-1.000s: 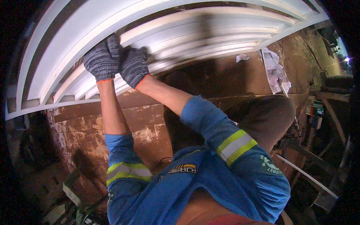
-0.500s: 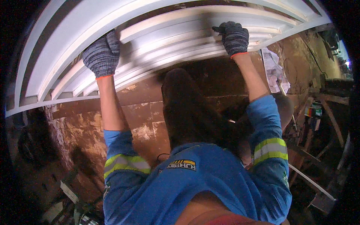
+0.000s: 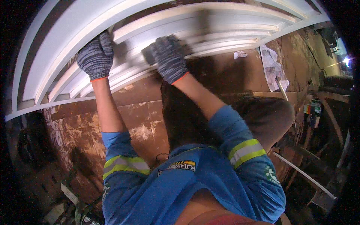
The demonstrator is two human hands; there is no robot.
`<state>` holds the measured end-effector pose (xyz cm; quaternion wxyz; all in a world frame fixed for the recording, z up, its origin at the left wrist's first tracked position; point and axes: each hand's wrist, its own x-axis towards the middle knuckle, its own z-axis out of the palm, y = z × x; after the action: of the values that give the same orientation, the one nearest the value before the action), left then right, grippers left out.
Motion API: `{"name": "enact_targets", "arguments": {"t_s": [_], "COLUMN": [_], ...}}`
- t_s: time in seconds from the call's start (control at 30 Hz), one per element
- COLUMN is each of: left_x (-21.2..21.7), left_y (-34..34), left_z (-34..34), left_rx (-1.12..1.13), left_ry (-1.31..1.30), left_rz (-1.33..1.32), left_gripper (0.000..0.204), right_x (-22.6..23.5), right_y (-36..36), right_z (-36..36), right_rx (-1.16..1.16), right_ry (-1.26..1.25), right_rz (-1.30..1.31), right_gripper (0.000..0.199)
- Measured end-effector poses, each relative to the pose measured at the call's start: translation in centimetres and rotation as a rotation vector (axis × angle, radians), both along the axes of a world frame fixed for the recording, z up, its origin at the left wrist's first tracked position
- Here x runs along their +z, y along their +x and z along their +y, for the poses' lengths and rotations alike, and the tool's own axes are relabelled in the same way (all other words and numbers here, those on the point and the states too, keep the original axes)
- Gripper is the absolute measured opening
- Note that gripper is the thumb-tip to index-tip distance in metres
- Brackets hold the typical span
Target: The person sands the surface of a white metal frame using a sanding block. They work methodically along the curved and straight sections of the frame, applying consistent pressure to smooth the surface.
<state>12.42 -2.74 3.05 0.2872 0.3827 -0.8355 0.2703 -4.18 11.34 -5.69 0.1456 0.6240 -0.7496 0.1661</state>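
The white slatted frame (image 3: 165, 15) is filling the space ahead of you, its pale slats (image 3: 255, 27) bending across from side to side, and it is the thing you are working on. Brown boards (image 3: 140, 120) are lying below the frame, patched with whitish smears. Your left grip (image 3: 95, 58), gloved in striped grey knit, is clasping a slat toward the frame's left end, the fingertips disappearing behind it. Your right grip (image 3: 168, 58), gloved alike, is lying over the frame's lower slats, nearer its middle; it is blurring, so I cannot tell whether it is clenched, released or grasping something. A newspaper sheet (image 3: 272, 67) is lying beside the frame's lower right edge. A dark shape (image 3: 148, 54) is showing against the lower slats, at the right grip's edge, too blurred to be named. A white paper scrap (image 3: 240, 55) is resting just below the frame's right half. The step in hand is apparently going over the lower slats with your right grip while your left is bracing the frame; the next move is probably calling for a firm left hold and even right-hand contact along each slat
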Motion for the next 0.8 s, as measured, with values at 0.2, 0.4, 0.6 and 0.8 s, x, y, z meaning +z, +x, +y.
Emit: {"name": "enact_targets", "arguments": {"t_s": [0.2, 0.4, 0.6, 0.8], "left_x": [0.3, 0.3, 0.5, 0.5], "left_y": [-0.2, -1.2, 0.1, -0.4], "left_z": [0.0, 0.1, 0.0, 0.4], "left_rx": [0.042, 0.039, -0.01, 0.082], "left_ry": [0.076, 0.022, 0.012, 0.071], "left_rz": [0.028, 0.078, 0.0, 0.009], "left_gripper": [0.046, 0.046, 0.042, 0.044], "right_x": [0.7, 1.4, 0.1, 2.2], "right_y": [-12.5, -2.1, -6.6, -13.0], "right_z": [5.2, -0.2, 2.4, 5.6], "right_rx": [0.0, -0.133, 0.065, -0.218], "right_ry": [-0.2, -0.023, -0.031, -0.047], "right_rz": [0.011, -0.145, -0.19, 0.101], "right_gripper": [0.017, 0.009, 0.012, 0.012]}}
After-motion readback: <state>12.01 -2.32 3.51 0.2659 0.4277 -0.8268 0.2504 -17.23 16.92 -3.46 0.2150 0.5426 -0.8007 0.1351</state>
